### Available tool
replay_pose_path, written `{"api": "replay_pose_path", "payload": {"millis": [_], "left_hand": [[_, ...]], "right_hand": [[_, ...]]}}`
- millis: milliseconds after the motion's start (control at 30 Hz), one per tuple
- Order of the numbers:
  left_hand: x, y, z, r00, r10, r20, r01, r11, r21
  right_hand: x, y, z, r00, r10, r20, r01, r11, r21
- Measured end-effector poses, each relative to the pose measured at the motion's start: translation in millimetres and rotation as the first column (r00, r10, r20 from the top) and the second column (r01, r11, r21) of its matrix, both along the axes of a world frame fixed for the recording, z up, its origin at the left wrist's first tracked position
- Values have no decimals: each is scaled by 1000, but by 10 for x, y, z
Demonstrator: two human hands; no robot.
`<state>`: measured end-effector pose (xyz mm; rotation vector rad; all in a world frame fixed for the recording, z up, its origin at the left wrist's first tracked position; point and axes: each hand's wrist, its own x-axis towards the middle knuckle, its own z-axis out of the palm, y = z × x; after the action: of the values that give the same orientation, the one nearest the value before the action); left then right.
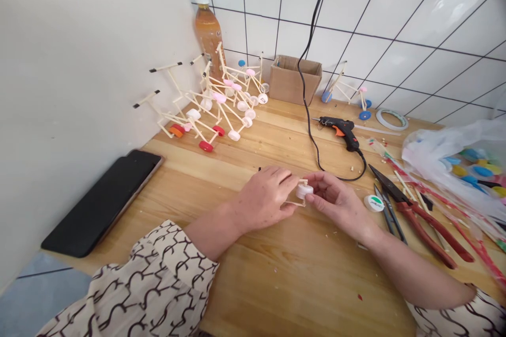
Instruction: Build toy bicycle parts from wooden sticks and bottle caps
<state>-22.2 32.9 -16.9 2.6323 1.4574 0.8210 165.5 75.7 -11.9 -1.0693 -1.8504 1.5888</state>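
Observation:
My left hand is closed around a small frame of thin wooden sticks, most of it hidden under the palm and fingers. My right hand pinches a white bottle cap between thumb and fingers, up against the end of the frame. Whether the cap is fixed to the sticks I cannot tell. Just right of my right hand lies another white cap with a green mark. Beside it are scissors and red-handled pliers.
Several stick-and-cap models crowd the back left, near a drink bottle. A cardboard box and a glue gun with a black cord are behind my hands. Tape, a plastic bag and a phone lie around.

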Motion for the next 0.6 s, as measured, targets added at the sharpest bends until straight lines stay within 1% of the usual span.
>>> {"api": "replay_pose_path", "payload": {"millis": [267,600], "left_hand": [[1,1,0,1000,-3,-7,3,1000,-16],[1,1,-9,1000,-4,-10,4,1000,-27]], "right_hand": [[-8,-4,7,1000,-4,25,4,1000,-12],[-16,-3,-2,1000,7,11,-6,1000,-20]]}}
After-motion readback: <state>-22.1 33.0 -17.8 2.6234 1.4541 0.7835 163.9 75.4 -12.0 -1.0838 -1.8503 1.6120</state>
